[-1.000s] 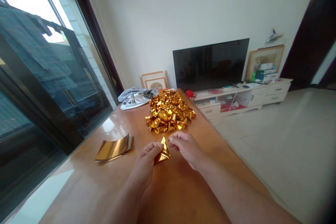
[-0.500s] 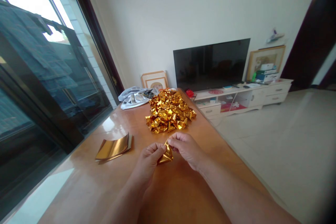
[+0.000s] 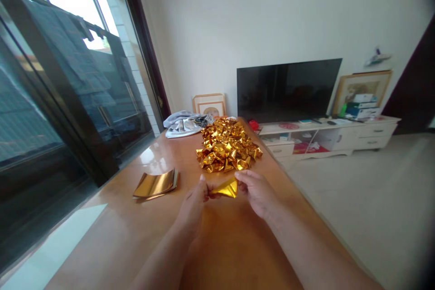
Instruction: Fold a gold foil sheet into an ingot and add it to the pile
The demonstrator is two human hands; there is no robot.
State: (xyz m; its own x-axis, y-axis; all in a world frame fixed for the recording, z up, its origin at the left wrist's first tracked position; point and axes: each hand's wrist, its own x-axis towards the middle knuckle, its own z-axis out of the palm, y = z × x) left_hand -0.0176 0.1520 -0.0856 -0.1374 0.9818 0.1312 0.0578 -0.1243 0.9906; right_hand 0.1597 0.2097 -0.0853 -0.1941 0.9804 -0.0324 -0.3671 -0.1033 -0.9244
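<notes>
A piece of folded gold foil paper [image 3: 228, 188] is stretched between my two hands, just above the wooden table. My left hand [image 3: 199, 194] grips its left end, thumb up and fingers curled beneath. At the right edge of the foil, my right hand [image 3: 253, 190] pinches it between thumb and fingers. Beyond my hands lies a heap of folded gold foil pieces [image 3: 227, 145]. To the left rests a stack of flat gold foil sheets [image 3: 155, 184], slightly curled. The tips of some left fingers are hidden behind the foil.
The wooden table [image 3: 136, 240] runs away from me, its right edge beside the tiled floor. Grey and white cloth [image 3: 185, 124] lies at the far left end near picture frames [image 3: 210, 105]. A television [image 3: 288, 90] stands on a white cabinet [image 3: 343, 138]. Sliding glass doors [image 3: 68, 77] are at left.
The foil piece has turned and now lies sideways as a pointed shape between my hands. My hands are farther apart. The camera view has shifted, moving the scene rightward.
</notes>
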